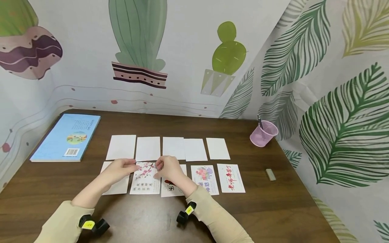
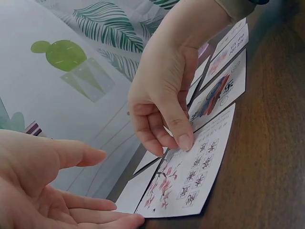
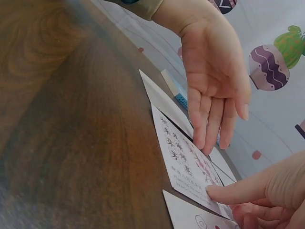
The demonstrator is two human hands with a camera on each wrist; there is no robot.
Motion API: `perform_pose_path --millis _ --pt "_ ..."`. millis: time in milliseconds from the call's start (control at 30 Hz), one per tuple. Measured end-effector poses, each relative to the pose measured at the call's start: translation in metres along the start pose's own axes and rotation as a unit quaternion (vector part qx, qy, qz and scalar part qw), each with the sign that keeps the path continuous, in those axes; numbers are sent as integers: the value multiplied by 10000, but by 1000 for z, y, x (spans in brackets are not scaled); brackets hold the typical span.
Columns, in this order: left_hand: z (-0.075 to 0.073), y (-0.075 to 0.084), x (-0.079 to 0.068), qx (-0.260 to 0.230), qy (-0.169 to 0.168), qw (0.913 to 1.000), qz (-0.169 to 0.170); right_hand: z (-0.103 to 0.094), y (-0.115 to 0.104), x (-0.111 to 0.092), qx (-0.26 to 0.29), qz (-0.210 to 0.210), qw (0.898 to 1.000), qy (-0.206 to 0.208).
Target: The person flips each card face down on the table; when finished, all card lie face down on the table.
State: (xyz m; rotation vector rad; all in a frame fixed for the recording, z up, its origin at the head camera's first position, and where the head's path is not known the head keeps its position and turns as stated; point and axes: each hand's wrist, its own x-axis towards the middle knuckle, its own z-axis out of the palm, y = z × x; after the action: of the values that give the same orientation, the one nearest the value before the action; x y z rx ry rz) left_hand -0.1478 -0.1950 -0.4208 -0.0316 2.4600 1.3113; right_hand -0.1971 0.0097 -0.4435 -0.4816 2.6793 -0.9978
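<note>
The blossom card (image 1: 146,184) lies on the tabletop (image 1: 282,209) in the near row, between a blank white card (image 1: 117,187) and a card with dark lettering (image 1: 167,192). The left hand (image 1: 119,170), fingers straight, is at its left edge; the right hand (image 1: 172,171) pinches its upper right side. Beyond runs a row of blank cards (image 1: 195,150).

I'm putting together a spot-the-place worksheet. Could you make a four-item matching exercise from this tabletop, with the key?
Things:
1. book
2. cup
3. blossom card
4. red-lettered card

Places (from the person's side):
A. between the left hand and the right hand
B. far right of the table, near the wall
C. near row, at its right end
D. far left of the table

Pairs: 1-D; 2-B; 3-A; 4-C
</note>
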Motion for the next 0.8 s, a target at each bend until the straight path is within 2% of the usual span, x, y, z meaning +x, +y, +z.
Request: perform_pose_path --millis 167,367,633,800 --pt "0 -4 1 -225 -24 9997 47 0 0 1 -33 -5 10000 28" --pt "-2 -14 5 -893 -143 9958 119 2 1 0 -44 -7 10000 -2" --pt "0 -20 10 -1903 -294 9810 256 2 2 -1 73 -62 10000 0" --pt "1 -22 12 -2092 -522 9761 259 3 1 -1 137 -68 9999 -3"
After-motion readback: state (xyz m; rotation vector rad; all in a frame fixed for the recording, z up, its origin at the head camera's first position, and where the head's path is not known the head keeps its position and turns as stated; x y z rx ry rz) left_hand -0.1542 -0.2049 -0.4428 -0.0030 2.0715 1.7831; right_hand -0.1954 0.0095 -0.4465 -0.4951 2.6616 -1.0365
